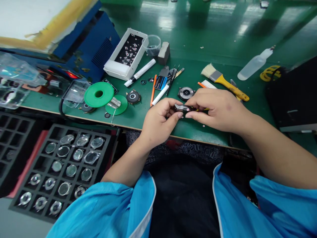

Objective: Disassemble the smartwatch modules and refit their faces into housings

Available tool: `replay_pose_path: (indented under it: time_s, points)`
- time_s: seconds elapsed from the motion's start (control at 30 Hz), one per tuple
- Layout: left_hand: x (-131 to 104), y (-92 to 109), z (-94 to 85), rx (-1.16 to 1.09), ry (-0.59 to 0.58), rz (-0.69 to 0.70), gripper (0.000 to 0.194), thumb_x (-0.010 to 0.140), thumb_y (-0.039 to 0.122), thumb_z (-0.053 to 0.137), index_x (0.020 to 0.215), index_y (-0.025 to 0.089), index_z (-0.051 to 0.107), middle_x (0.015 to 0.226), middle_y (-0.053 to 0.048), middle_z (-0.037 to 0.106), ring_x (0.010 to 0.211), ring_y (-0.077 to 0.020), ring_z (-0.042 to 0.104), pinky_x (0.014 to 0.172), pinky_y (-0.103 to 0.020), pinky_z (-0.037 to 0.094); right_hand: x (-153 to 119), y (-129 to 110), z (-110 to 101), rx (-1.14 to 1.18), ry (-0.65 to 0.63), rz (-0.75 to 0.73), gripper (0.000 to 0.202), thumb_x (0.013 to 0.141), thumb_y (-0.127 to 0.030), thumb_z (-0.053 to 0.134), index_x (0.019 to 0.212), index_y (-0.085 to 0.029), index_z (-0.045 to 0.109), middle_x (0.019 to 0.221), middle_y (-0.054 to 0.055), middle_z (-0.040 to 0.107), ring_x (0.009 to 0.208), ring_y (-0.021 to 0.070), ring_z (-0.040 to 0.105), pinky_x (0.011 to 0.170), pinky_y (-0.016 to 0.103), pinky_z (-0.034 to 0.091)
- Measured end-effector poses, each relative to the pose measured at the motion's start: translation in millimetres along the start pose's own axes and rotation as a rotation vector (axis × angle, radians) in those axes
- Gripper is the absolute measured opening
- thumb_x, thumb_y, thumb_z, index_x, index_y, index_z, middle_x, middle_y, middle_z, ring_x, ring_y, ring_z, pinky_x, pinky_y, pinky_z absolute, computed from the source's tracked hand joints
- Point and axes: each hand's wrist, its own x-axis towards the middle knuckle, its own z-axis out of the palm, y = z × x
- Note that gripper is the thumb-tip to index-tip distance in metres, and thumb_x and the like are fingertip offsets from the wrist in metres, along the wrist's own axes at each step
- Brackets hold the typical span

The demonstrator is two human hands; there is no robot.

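Observation:
Near the bench's front edge, both hands grip a dark watch case point(182, 107), tilted so that mostly its edge shows. My left hand point(158, 122) has its left end pinched between thumb and fingers. From the other side, my right hand point(220, 107) closes thumb and fingers on it; a thin yellow and dark piece partly shows under these fingers, too covered to name. Just beyond lies a round watch back cover point(186, 93) with a dark centre. A white stick point(160, 95) and an orange stick point(153, 90) rest left of that.
A green solder spool point(99, 94), a marker point(140, 72), a white parts box point(126, 54) and a clear cup point(151, 44) stand left. Rightward are a yellow-handled brush point(225, 82) and a squeeze bottle point(255, 64). Below left, a compartment tray point(41, 163) holds several watch parts.

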Motion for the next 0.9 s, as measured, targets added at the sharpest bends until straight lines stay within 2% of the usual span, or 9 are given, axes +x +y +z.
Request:
replay_pose_path:
  time_s: [0.17, 0.4, 0.53, 0.67, 0.9]
  points:
    - [4, 0, -3.6, -0.099, -0.013, -0.029, 0.021, 0.105, 0.024, 0.089, 0.126, 0.023, 0.085, 0.108, -0.005, 0.089, 0.093, -0.0190, 0.081, 0.084, -0.031, 0.066, 0, -2, -1, 0.029, 0.001, 0.015, 0.016, 0.114, -0.037, 0.076, 0.111, -0.022, 0.080, 0.090, 0.002, 0.070, 0.080, 0.0195, 0.059, 0.081, 0.036, 0.045]
    - [14, -10, -10.6, -0.366, 0.018, -0.014, 0.046, 0.099, 0.048, 0.106, 0.129, 0.022, 0.082, 0.104, -0.003, 0.084, 0.089, -0.0126, 0.078, 0.081, -0.022, 0.067, 0, -2, 0, 0.125, 0.002, -0.017, 0.021, 0.111, -0.034, 0.082, 0.101, -0.021, 0.070, 0.089, 0.000, 0.069, 0.077, 0.0161, 0.058, 0.076, 0.031, 0.046]
    - [16, -6, -11.4, -0.458, 0.017, -0.080, 0.054, 0.097, 0.056, 0.108, 0.129, 0.023, 0.079, 0.101, -0.001, 0.081, 0.084, -0.0124, 0.077, 0.074, -0.021, 0.067, -1, -2, 2, 0.151, -0.020, -0.056, 0.012, 0.114, -0.032, 0.082, 0.113, -0.020, 0.078, 0.094, 0.001, 0.073, 0.079, 0.0154, 0.064, 0.075, 0.030, 0.049]
    - [17, -1, -13.2, -0.488, -0.027, -0.138, 0.056, 0.096, 0.060, 0.107, 0.125, 0.024, 0.075, 0.096, 0.000, 0.080, 0.070, -0.0120, 0.075, 0.060, -0.022, 0.063, -1, -2, 3, 0.153, -0.044, -0.091, 0.017, 0.116, -0.031, 0.081, 0.126, -0.018, 0.084, 0.099, 0.003, 0.077, 0.084, 0.0169, 0.068, 0.077, 0.030, 0.054]
    - [16, -3, -12.5, -0.445, -0.034, -0.121, 0.048, 0.102, 0.058, 0.101, 0.126, 0.022, 0.080, 0.093, 0.000, 0.076, 0.069, -0.0121, 0.073, 0.059, -0.022, 0.061, -2, -1, 3, 0.131, -0.059, -0.124, 0.016, 0.118, -0.030, 0.080, 0.129, -0.021, 0.086, 0.106, 0.006, 0.081, 0.096, 0.0206, 0.075, 0.086, 0.033, 0.058]
